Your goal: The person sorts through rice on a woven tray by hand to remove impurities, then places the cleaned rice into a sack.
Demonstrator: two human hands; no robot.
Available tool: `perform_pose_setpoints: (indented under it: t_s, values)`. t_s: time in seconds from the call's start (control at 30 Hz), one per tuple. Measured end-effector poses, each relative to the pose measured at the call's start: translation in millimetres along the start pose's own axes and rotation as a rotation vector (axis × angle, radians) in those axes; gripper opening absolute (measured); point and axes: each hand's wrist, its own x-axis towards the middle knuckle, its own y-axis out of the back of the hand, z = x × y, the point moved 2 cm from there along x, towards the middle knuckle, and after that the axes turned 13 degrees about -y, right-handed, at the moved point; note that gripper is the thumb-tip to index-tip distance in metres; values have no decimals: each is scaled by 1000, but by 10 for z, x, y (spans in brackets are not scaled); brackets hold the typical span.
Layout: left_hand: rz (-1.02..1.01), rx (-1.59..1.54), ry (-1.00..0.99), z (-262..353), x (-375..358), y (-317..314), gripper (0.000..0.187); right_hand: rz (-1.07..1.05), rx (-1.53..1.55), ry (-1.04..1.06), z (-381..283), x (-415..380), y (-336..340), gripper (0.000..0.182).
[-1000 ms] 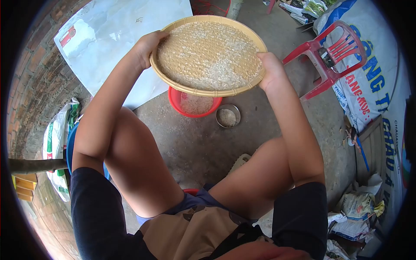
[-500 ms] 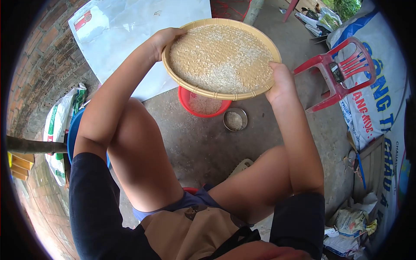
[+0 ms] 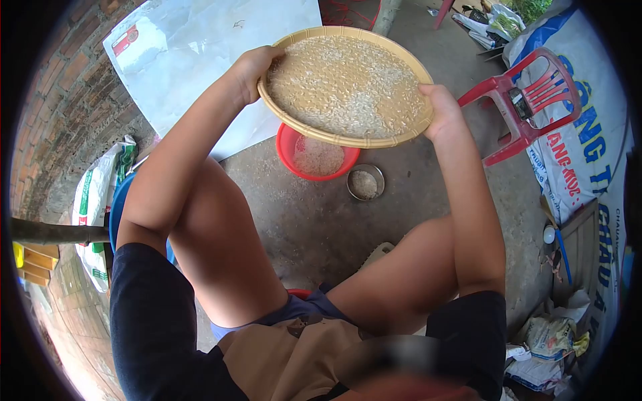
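A round woven winnowing basket (image 3: pixel 314 130) is held up in front of me, with rice grains (image 3: pixel 364 110) spread over its weave and thickest toward the near side. My left hand (image 3: pixel 256 70) grips its left rim, thumb over the edge. On the right rim, my right hand (image 3: pixel 443 112) is closed the same way; the fingers beneath the basket are hidden. Below the basket stands a red basin (image 3: pixel 286 148) with rice in it, partly covered by the basket's near edge. Beside it on the floor sits a small metal bowl (image 3: pixel 380 180) that also holds rice.
A red plastic chair (image 3: pixel 511 137) with a dark object on it stands at the right, before a printed tarp (image 3: pixel 582 160). A pale glossy sheet (image 3: pixel 200 73) lies at the back left near the brick wall (image 3: pixel 63 87). Bags (image 3: pixel 548 337) lie at the lower right.
The winnowing basket has shifted slightly right and up, both hands still on its rim. More of the red basin shows now. The grains have spread somewhat differently across the weave.
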Motion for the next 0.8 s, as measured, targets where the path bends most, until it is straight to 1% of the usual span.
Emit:
perform_pose_setpoints:
  t_s: [0.03, 0.1, 0.13, 0.2, 0.23, 0.3, 0.33, 0.37, 0.4, 0.43, 0.5, 0.53, 0.57, 0.6, 0.63, 0.7, 0.73, 0.8]
  values:
    - [-3, 7, -1, 6, -35, -34, 33, -2, 8, 1, -17, 20, 26, 35]
    - [58, 44, -72, 53, -75, -71, 32, -4, -6, -53, -46, 74, 42, 35]
    - [33, 68, -94, 104, -93, -56, 33, -2, -10, -52, 8, 117, 41, 35]
    - [-76, 14, 9, 127, -18, 47, 35, 34, -33, 152, 153, 115, -38, 35]
    - [-116, 1, 50, 118, 17, 92, 36, 36, -40, 147, 178, 93, -51, 35]
    - [-137, 0, 64, 99, -15, 75, 35, 69, 3, 155, 176, 18, -87, 33]
    - [-60, 23, 8, 72, -39, 50, 35, 68, 9, 157, 114, 9, -69, 33]
    - [15, 47, -49, 80, -78, 6, 35, 38, -33, 73, 28, 25, -30, 33]
    - [50, 58, -80, 59, -85, -13, 35, 8, -76, -12, -10, 43, -9, 34]
    - [46, 61, -81, 71, -81, -14, 35, 9, -72, -10, 0, 86, 7, 34]
    - [9, 39, -59, 95, -65, -20, 35, 12, -40, 19, 31, 122, -1, 34]
    - [-25, 41, 18, 110, -41, 12, 35, 13, -45, 18, 84, 137, 2, 34]
    - [-21, 36, 21, 83, 11, 69, 35, 56, -32, 102, 179, 18, -96, 34]
    - [-65, 0, 79, 15, 67, 114, 35, 99, -19, 186, 223, -51, -149, 35]
    - [-111, -34, 137, -67, 116, 139, 35, 99, -22, 184, 199, -2, -119, 35]
    - [-25, 18, 91, -134, 72, 87, 35, 51, 4, 1, 132, 111, -31, 35]
    - [8, 6, 61, -144, 34, 32, 35, 21, -52, -45, 58, 108, 14, 36]
    - [45, -2, 0, -131, -14, -47, 35, 14, -48, -63, 18, 148, 69, 36]
